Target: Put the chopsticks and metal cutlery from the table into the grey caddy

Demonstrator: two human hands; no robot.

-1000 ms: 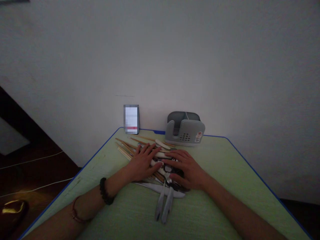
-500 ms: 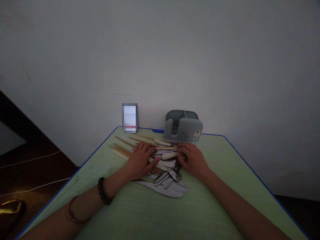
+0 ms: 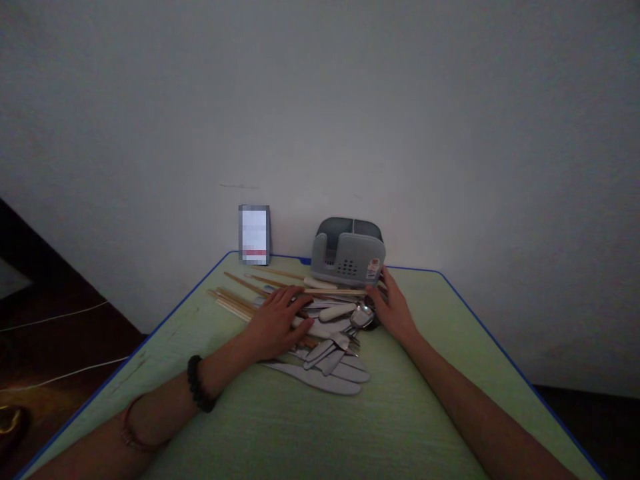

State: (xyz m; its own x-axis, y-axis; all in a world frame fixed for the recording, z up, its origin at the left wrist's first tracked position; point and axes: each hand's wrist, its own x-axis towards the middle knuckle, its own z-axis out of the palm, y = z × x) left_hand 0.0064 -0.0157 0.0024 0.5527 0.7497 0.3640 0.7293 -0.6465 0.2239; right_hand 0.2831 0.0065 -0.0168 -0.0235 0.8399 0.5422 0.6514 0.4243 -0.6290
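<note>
A pile of cutlery lies mid-table: wooden chopsticks (image 3: 235,303), white-handled pieces, a metal spoon (image 3: 362,316), forks (image 3: 353,343) and table knives (image 3: 320,379). My left hand (image 3: 275,323) rests on the pile's left part, palm down and fingers spread, covering some pieces. Behind the pile stands a grey cutlery holder (image 3: 360,263), with a divider, round holes and a sticker on its front. My right hand (image 3: 395,310) is at its lower right corner, thumb in front and fingers along the side; the fingertips are partly hidden.
A phone (image 3: 254,235) with a lit, blurred screen leans on the wall (image 3: 450,133) at the table's back left. The green table (image 3: 400,427) has a blue edge. White cables (image 3: 70,380) run across the dark floor at left.
My right hand has moved from the pile's right end to the holder's right corner, uncovering the spoon. The holder has shifted slightly left. My left hand stays on the pile.
</note>
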